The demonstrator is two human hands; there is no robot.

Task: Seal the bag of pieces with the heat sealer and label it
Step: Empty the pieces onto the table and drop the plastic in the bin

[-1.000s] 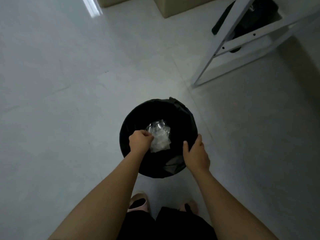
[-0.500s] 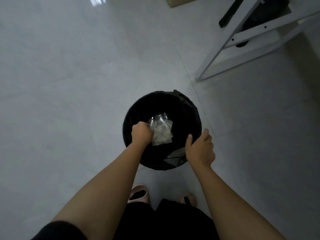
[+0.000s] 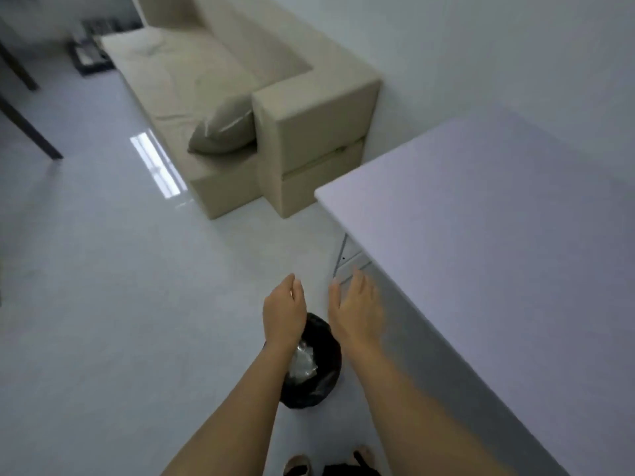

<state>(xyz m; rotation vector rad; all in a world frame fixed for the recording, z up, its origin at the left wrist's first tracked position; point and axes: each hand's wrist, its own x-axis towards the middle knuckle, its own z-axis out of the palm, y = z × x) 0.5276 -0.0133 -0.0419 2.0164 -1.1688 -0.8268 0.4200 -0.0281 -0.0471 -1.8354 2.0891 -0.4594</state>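
Fingers (image 3: 292, 286) of the left hand (image 3: 283, 312) and of the right hand (image 3: 355, 309) are lying loosely together, nearly straight, and are gripping nothing. Both hands are hovering above the black bin (image 3: 326, 376) on the floor. The bag of pieces (image 3: 302, 362), clear, crumpled and glinting, is lying inside this bin, near the white table (image 3: 498, 252).

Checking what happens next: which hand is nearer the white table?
Right. The right hand is beside the edge of the white table; the left hand is farther out, above the black bin.
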